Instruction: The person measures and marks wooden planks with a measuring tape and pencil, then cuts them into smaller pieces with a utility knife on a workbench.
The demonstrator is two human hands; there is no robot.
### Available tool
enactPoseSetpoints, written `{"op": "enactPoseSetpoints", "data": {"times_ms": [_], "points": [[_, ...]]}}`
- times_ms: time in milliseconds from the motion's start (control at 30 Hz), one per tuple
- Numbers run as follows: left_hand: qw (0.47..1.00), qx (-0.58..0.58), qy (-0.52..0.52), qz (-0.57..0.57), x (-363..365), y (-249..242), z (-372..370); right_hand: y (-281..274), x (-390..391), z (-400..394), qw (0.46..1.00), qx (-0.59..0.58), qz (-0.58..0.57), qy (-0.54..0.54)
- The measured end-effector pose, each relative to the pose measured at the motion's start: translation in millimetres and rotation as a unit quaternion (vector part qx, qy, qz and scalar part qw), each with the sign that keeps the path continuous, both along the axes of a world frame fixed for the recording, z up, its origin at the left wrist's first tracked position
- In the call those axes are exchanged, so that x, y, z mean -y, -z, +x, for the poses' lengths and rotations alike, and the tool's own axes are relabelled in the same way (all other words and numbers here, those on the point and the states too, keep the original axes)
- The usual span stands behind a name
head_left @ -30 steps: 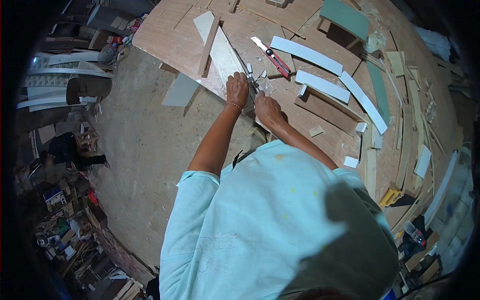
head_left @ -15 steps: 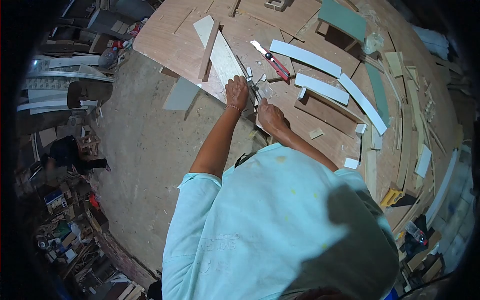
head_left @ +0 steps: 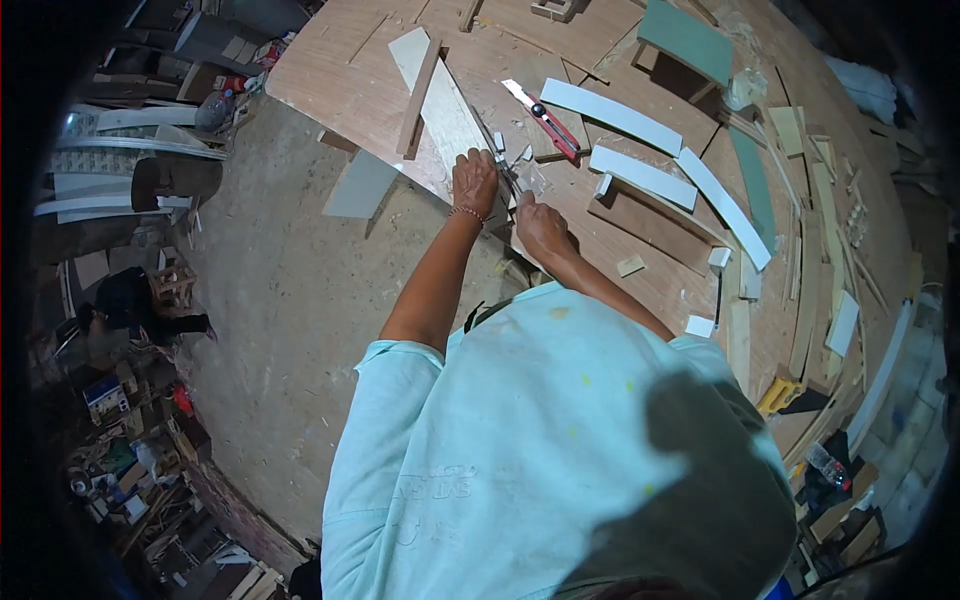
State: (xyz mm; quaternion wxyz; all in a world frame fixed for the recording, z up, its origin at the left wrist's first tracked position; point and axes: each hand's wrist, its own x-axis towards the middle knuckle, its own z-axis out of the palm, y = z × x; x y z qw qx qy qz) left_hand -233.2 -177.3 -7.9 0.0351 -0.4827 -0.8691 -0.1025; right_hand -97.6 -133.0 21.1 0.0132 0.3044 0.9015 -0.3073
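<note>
Left hand: the bare left hand (head_left: 475,180), palm down on the near end of the long pale wooden board (head_left: 452,118), at the tabletop's near edge; fingers close together and bent, cannot tell if they pinch the board or just press.
Right hand: the bare right hand (head_left: 543,228), curled closed round the near end of the slim metal tool (head_left: 508,172), just right of the left hand; fingertips partly hidden.
Tool: lies along the board's right side, metal part pointing away from the person; exact type too small to tell.
Board: slants from the left hand toward the far left of the plywood tabletop (head_left: 340,60); narrow brown wooden strip (head_left: 420,98) lies across it.
White bits: small white block (head_left: 499,141) just beside the board, near the tool's far end.
Knife: red-and-black utility knife (head_left: 543,120), right of the board, blade out, pointing away; neither hand touches it.
White strips: curved white strip (head_left: 612,113) right of the knife, two more nearby toward the right edge.
Brown piece: channel-shaped brown wooden piece (head_left: 650,225) beside the middle white strip.
Saw: yellow-handled saw (head_left: 780,395) by the tabletop's near right edge.
Other person: person in dark clothes (head_left: 130,300), bent low, well apart, left side of the floor.
</note>
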Motion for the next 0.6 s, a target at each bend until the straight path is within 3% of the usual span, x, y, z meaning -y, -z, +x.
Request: {"op": "enactPoseSetpoints", "data": {"times_ms": [133,267,600], "points": [[0.999,0.014,-0.002,0.033,-2,-2,-1,2,2,-4,1.0,-0.012,-0.012,0.008],[1.0,0.004,-0.014,-0.005,-1,-1,1,0,4,-6,0.998,-0.018,-0.053,0.038],[1.0,-0.006,0.0,-0.02,-1,-11,5,8,-14,-45,0.999,-0.013,-0.034,0.024]]}}
